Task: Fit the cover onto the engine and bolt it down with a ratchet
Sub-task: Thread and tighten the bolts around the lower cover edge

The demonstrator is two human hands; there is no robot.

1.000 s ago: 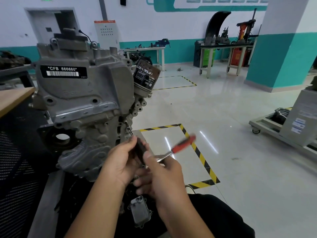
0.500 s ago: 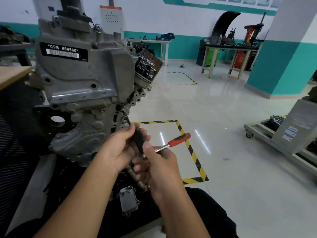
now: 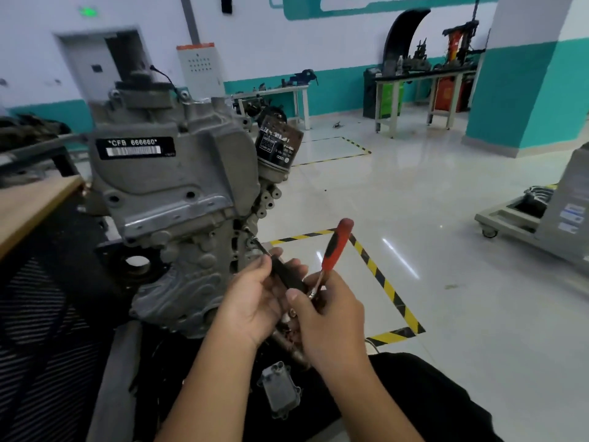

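Observation:
A grey engine (image 3: 178,199) with a "CFB 666660" label stands on a stand in front of me. My left hand (image 3: 255,298) grips a black extension bar (image 3: 283,272) whose thin tip reaches a bolt (image 3: 253,241) on the engine's right side. My right hand (image 3: 328,317) holds the head end of a ratchet; its red and black handle (image 3: 336,244) points up and to the right. A small grey cover (image 3: 280,390) lies low down below my hands, apart from the engine.
A black oil filter (image 3: 277,148) sticks out at the engine's upper right. A wooden tabletop (image 3: 28,205) is at the left. Yellow-black tape (image 3: 382,282) marks the glossy floor. A wheeled cart (image 3: 541,218) stands at the right, workbenches (image 3: 420,90) at the back.
The ratchet's red handle has swung from pointing right to pointing steeply upward. Both hands stay at the bolt beside the engine. The camera has tilted slightly.

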